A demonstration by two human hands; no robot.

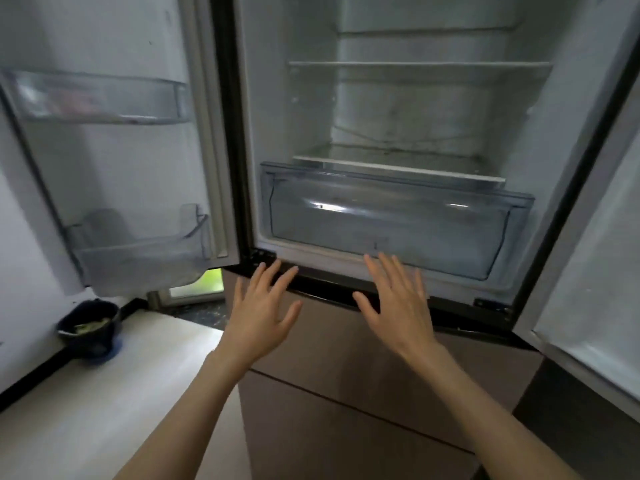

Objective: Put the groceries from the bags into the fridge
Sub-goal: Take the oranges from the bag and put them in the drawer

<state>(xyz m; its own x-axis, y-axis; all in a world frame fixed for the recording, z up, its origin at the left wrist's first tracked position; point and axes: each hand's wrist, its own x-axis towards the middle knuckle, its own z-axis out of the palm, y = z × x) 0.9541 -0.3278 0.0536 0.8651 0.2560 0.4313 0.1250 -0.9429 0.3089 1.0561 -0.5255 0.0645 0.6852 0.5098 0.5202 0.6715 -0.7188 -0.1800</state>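
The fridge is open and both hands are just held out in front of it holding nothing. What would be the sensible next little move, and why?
Probably turn away to fetch a grocery item. The left hand and right hand are open and hold nothing, the clear drawer and the glass shelf look bare, and no bags show in this view.

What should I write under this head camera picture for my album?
Two open hands, left hand and right hand, reach toward the clear drawer of an open fridge.
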